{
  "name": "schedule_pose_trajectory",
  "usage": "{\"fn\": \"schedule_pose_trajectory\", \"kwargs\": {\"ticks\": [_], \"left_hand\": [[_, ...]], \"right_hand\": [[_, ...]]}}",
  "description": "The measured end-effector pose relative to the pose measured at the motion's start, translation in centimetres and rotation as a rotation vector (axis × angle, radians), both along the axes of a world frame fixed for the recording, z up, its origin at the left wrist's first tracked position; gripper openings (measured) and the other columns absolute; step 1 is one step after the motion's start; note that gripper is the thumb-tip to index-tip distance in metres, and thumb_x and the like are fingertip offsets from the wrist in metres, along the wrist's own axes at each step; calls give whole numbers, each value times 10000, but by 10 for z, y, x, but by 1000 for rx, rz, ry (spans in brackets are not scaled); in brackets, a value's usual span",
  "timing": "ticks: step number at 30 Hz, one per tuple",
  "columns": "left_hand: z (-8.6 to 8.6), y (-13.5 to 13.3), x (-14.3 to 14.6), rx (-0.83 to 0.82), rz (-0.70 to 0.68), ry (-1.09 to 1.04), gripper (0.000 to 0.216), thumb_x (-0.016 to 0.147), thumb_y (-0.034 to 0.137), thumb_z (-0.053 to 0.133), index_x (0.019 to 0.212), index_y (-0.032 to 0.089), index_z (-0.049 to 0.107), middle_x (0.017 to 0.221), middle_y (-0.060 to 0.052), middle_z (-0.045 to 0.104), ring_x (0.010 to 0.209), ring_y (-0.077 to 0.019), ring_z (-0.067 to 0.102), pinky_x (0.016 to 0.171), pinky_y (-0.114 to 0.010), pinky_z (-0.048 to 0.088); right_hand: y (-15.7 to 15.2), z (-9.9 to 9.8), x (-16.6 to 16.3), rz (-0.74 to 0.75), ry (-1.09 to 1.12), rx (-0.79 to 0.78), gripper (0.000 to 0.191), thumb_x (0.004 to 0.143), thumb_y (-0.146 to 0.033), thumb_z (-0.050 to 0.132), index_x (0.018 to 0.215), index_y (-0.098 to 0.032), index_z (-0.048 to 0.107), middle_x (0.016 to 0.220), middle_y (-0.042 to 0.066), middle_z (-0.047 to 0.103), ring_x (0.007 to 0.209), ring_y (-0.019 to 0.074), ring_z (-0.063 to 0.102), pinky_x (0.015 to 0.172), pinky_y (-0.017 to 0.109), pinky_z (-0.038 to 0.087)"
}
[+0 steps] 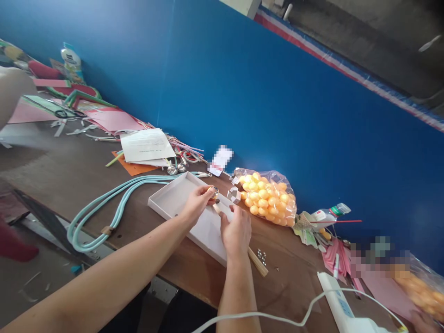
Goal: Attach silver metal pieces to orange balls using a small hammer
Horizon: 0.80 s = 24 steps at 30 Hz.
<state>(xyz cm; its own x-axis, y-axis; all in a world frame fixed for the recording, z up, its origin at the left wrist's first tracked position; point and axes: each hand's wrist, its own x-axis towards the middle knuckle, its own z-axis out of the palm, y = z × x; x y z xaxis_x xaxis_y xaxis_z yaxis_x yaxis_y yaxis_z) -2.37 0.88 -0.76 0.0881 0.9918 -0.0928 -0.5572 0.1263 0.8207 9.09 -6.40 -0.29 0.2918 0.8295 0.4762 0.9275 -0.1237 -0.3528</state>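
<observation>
Wall (277,115): blue, rising behind the far edge of the tabletop.
Tabletop (69,171): brown wood, littered along its far edge.
Cords (104,210): pale teal, looped from the near edge up to the tray's far corner.
Tray (171,199): white and shallow, lying in the middle of the tabletop under both hands.
Bag (268,194): clear plastic full of orange balls, at the far edge just right of the tray.
Papers (147,144): a white sheet on an orange one, at the far edge left of the tray.
Glue gun (342,303): white, at the near right corner, with its cable trailing off the near edge.
Left hand (197,202): over the tray, with its fingers pinching the ring.
Right hand (237,231): at the tray's right end, back up, fingers folded around the stick.
Stick (258,262): wooden, slanting from under the right hand toward the near edge; its tip points at the ring.
Ring (215,191): small and metallic, held above the tray's far rim.
</observation>
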Motion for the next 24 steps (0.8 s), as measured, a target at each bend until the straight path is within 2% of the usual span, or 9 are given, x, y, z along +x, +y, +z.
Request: {"fn": "schedule_pose_trajectory", "kwargs": {"ticks": [2,4,7,10,13,16,20,24], "left_hand": [[-1,2,0,6,37,-8,406,638,375,767,924,108,658,811,-56,655,647,-120,610,674,-282,525],[-3,4,0,17,66,-10,406,644,375,761,935,114,652,818,-54,653,655,-118,609,674,-279,527],[-6,6,0,18,118,-7,401,683,376,730,977,121,635,881,-64,649,688,-120,619,686,-282,529],[-6,7,-2,29,182,-10,376,717,373,701,993,129,627,925,-67,636,705,-116,617,693,-285,524],[-5,8,-4,49,254,-28,355,723,380,694,977,141,627,928,-58,626,721,-115,610,701,-286,515],[-5,9,-5,44,280,-72,343,722,383,690,965,149,623,903,-44,625,726,-111,602,722,-287,505],[-6,11,-5,7,216,-163,323,713,374,693,921,140,614,837,-28,617,680,-92,584,735,-278,493],[-7,12,-5,5,183,-206,321,695,382,711,873,136,607,780,-21,606,659,-96,581,712,-272,484]], "right_hand": [[0,-1,3,-44,-60,-220,281,790,-268,610,1059,-187,614,1015,133,679,957,303,616,741,365,431],[0,0,3,-54,-78,-359,290,802,-252,581,1087,-203,608,979,121,697,884,287,652,678,342,425],[1,1,1,-50,-90,-438,254,816,-201,536,1058,-221,611,941,103,708,838,268,674,625,317,408],[1,2,-1,-53,-92,-436,225,839,-188,493,1027,-213,616,940,109,706,848,278,676,607,317,399],[3,1,0,-76,-23,-355,254,876,-198,429,1056,-209,608,943,112,706,834,264,675,595,310,396],[3,1,2,-46,80,-163,311,894,-212,389,1140,-193,579,986,110,704,849,242,670,623,304,423],[-1,3,-2,147,155,143,348,923,-311,401,1175,-150,581,1003,122,701,889,223,657,738,306,467],[-6,5,-10,288,118,258,339,929,-320,432,1179,-167,603,996,114,703,909,207,655,789,290,477]]}}
